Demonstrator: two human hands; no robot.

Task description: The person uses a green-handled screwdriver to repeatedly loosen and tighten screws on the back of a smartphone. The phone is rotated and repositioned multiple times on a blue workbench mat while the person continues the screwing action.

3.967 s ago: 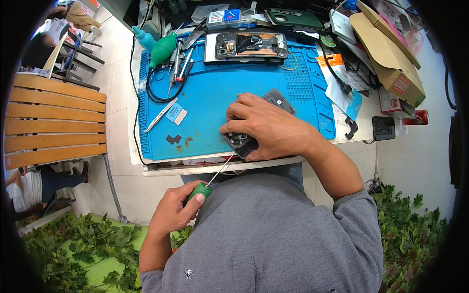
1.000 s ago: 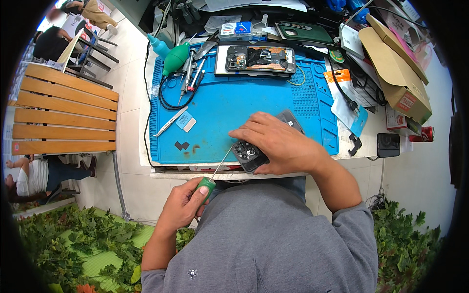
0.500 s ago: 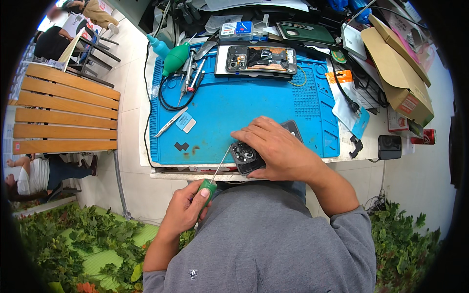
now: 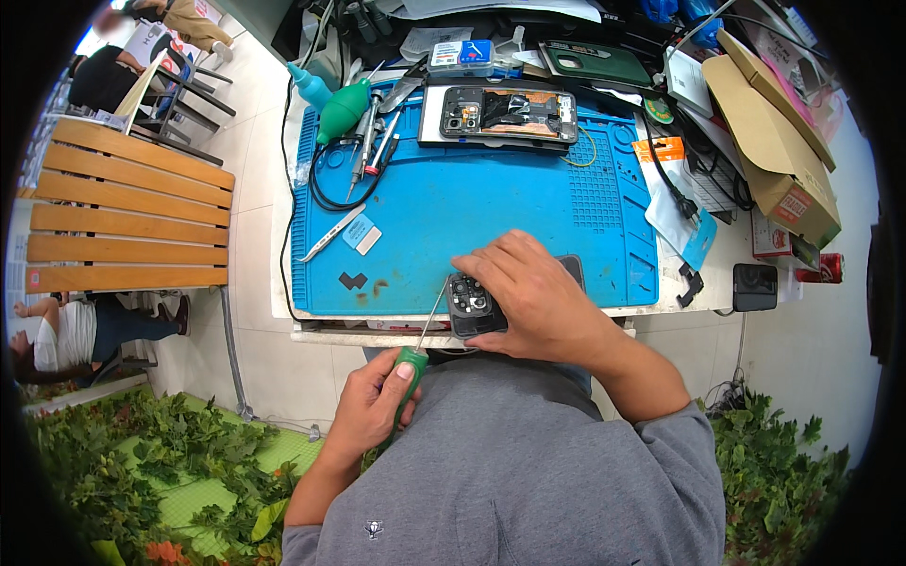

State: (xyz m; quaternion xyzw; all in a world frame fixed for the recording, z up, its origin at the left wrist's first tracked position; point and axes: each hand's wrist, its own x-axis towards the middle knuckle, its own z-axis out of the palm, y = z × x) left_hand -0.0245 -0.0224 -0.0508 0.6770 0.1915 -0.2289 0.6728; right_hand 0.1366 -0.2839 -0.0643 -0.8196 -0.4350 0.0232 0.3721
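Observation:
My left hand (image 4: 370, 404) is closed around the green handle (image 4: 410, 366) of a screwdriver-like tool with a thin metal shaft. The shaft's tip reaches the left edge of a dark smartphone (image 4: 470, 294); I cannot tell whether it is wedged in. Over the phone lies my right hand (image 4: 536, 294), gripping it by its long sides, thumb on the near side and fingers on the far one. The phone lies at the mat's front edge with its camera cluster uncovered, its middle hidden under the palm.
On the blue mat (image 4: 453, 208), an opened phone (image 4: 510, 115) lies at the back. Left of it are a green air blower (image 4: 343, 111), several slim tools and tweezers (image 4: 332, 234). A cardboard box (image 4: 769, 141) and a charger cable (image 4: 681, 200) crowd the right side.
The phone's right end has swung slightly toward me under my right hand. My left hand and the green-handled tool have shifted slightly right, the tip staying at the phone's left edge.

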